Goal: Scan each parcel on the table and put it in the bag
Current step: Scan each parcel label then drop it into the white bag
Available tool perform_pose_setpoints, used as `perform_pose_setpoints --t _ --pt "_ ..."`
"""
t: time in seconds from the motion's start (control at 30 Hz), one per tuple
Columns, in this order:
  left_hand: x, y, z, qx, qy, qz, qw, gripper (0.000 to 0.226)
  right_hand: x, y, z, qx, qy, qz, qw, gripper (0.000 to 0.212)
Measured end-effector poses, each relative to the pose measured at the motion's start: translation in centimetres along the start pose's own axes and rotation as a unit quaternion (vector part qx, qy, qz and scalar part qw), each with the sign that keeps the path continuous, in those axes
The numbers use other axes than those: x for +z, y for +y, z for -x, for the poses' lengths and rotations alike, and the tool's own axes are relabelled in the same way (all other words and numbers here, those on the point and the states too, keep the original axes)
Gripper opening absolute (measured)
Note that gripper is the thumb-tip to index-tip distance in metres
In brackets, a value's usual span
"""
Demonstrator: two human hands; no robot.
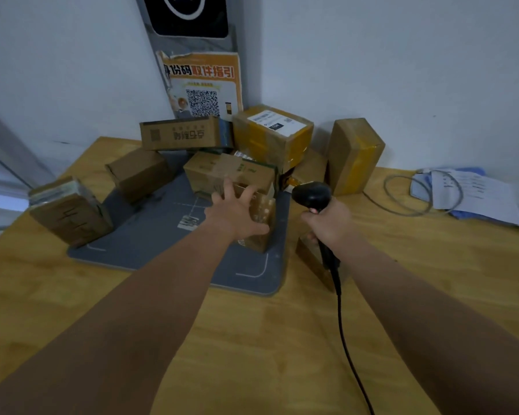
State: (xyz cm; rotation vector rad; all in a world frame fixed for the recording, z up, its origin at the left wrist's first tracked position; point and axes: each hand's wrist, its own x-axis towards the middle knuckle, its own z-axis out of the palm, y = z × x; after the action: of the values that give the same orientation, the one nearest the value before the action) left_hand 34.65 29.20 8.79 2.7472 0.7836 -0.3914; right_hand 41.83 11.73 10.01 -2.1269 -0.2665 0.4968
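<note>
The small upright box (262, 218) stands on the right half of the grey mat (150, 235), directly under the left hand (235, 212) and at nine o'clock from the right hand (327, 224), close beside it. The left hand is spread wide, its fingers (229, 187) straight and reaching past the box's top toward twelve o'clock, and the thumb lies along the box's near face. The fingers are not curled round the box, and I cannot tell whether the palm presses on it.

The right hand is clenched round the handle of a black scanner (312, 194), whose head points toward twelve o'clock. Its black cord (342, 324) runs down toward six o'clock across the wooden table (282, 354). A low box (310, 260) lies just under this hand, off the mat's right edge.

More boxes ring the mat:
- At twelve o'clock from the left hand lies a long box (231, 172), touching the small one.
- Behind it, at one o'clock, is a labelled box (273, 133).
- At two o'clock stands a tall box (354, 154).
- At eleven o'clock are a flat printed box (177, 134) and a plain box (138, 173).
- At nine o'clock, on the mat's left corner, sits a taped box (69, 217).

Papers (477, 196) and a grey wire loop (402, 194) lie at three o'clock.
</note>
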Motion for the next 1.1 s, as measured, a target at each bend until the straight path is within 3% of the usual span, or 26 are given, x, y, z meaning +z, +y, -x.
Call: perform_pose_setpoints --t 0.13,0.27,0.4,0.53,0.6,0.73,0.8,0.87,0.93,1.0,1.07,1.1 --pt "0.6 -1.6 2.8 0.032 0.071 0.023 0.997 0.091 0.1 0.0 1.5 0.068 -0.036 -0.142 0.987 0.012" --pt "2.3 -2.8 7.5 0.037 0.178 0.176 0.967 0.091 -0.1 0.9 4.8 0.135 -0.060 -0.297 0.944 0.018" --pt "4.6 -4.2 12.0 0.119 0.259 0.266 0.921 0.096 0.6 1.8 8.7 0.176 -0.034 -0.406 0.896 0.039" --pt "6.7 -4.7 15.6 0.232 0.300 0.292 0.878 0.088 2.4 1.9 12.4 0.173 -0.082 -0.483 0.855 0.072" --pt "7.3 -5.1 16.8 0.258 0.304 0.274 0.875 0.086 3.2 1.6 14.0 0.162 -0.076 -0.508 0.843 0.070" --pt "7.0 -6.7 19.1 0.278 0.232 0.278 0.890 0.081 4.2 1.5 16.1 0.145 -0.023 -0.504 0.851 0.050" --pt "6.4 -7.0 20.1 0.233 0.186 0.361 0.884 0.079 4.6 1.5 16.9 0.135 0.011 -0.497 0.857 0.039" --pt "5.6 -7.0 20.6 0.114 0.127 0.500 0.849 0.091 5.1 1.6 17.5 0.118 0.041 -0.496 0.859 0.033" --pt "5.0 -7.0 20.7 0.004 -0.006 0.620 0.784 0.103 5.7 1.8 18.3 0.093 0.050 -0.519 0.848 0.029" --pt "4.7 -6.9 21.1 -0.028 -0.108 0.688 0.717 0.095 6.4 2.1 19.1 0.080 0.026 -0.541 0.837 0.033" --pt "5.1 -7.1 20.7 -0.027 -0.096 0.725 0.681 0.080 7.0 2.6 19.5 0.075 -0.002 -0.534 0.842 0.039" --pt "5.2 -7.4 20.5 -0.035 -0.063 0.718 0.692 0.080 7.2 2.8 19.7 0.074 -0.006 -0.517 0.853 0.038"
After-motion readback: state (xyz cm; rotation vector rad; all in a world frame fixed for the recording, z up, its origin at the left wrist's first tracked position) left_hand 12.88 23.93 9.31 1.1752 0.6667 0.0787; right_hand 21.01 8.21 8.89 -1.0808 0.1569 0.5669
